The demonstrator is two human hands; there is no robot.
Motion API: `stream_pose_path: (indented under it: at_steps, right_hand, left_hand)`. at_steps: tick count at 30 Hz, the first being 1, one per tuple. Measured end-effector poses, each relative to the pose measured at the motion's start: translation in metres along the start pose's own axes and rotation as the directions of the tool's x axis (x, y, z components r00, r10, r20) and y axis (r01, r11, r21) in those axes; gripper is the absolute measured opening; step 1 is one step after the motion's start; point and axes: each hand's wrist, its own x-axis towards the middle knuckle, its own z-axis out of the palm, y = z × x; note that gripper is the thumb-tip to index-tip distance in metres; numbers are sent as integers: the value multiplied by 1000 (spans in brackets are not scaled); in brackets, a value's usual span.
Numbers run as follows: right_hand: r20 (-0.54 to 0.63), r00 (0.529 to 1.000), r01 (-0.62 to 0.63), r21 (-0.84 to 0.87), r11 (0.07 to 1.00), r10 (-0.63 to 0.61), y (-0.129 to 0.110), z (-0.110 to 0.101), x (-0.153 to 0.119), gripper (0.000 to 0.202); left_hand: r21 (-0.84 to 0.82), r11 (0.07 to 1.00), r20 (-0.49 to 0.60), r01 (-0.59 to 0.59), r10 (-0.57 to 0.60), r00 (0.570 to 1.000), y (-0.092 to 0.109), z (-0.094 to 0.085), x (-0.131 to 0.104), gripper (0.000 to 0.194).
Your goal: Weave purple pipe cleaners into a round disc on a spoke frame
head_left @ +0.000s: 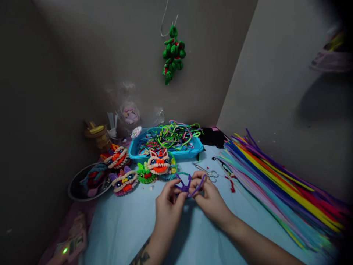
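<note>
My left hand (pixel 171 198) and my right hand (pixel 207 193) meet over the light blue table, both closed on a bent purple pipe cleaner (pixel 185 188). Thumb and fingers of the left pinch its gathered middle. In the right, a loop of the same purple stem (pixel 199 187) stands up between the fingers. Just beyond lie small scissors (pixel 209 173) and, to the left, a lion-head figure of cream and orange pipe cleaners (pixel 159 163). A teal stem arcs behind the left fingertips; whether it is joined to the purple piece I cannot tell.
A blue tray (pixel 165 157) of tangled pipe-cleaner scraps stands at the back. Long coloured pipe cleaners (pixel 278 180) fan along the right. More figures (pixel 125 181) and a round bowl (pixel 73 189) sit at left. A green ornament (pixel 173 53) hangs above on a wire.
</note>
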Motion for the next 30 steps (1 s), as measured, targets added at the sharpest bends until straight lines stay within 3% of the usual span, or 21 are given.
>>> stream_pose_path:
  at_steps: [5,8,11,16,20,25,30]
  right_hand:
    - [-8,1000,1,32,999,-1,-7,-2,0,10]
    - [55,997,59,43,997,-62,-13,-2,-5,18]
    - [53,988,143,64,988,-146,-14,0,-9,9]
    - [81,977,183,150,972,-196,-9,1,-9,10]
    - [83,984,135,201,970,-155,-8,-2,-6,8]
    - [-123,992,45,292,955,-9,-3,-7,-1,4]
    - [-50,991,-106,299,948,126,6,-7,4,7]
  left_hand:
    - [-96,994,-28,50,-53,998,0,1,3,35]
    - [-120,991,-38,66,-71,997,1,2,5,35]
    - [-156,985,-22,72,-77,997,1,3,5,37]
    - [-269,953,33,142,-139,990,1,3,5,54]
    - [-237,959,56,154,-145,988,1,2,5,54]
    - [-186,971,173,151,-119,978,3,2,5,52]
    - [-149,979,208,143,-110,972,4,-1,5,53]
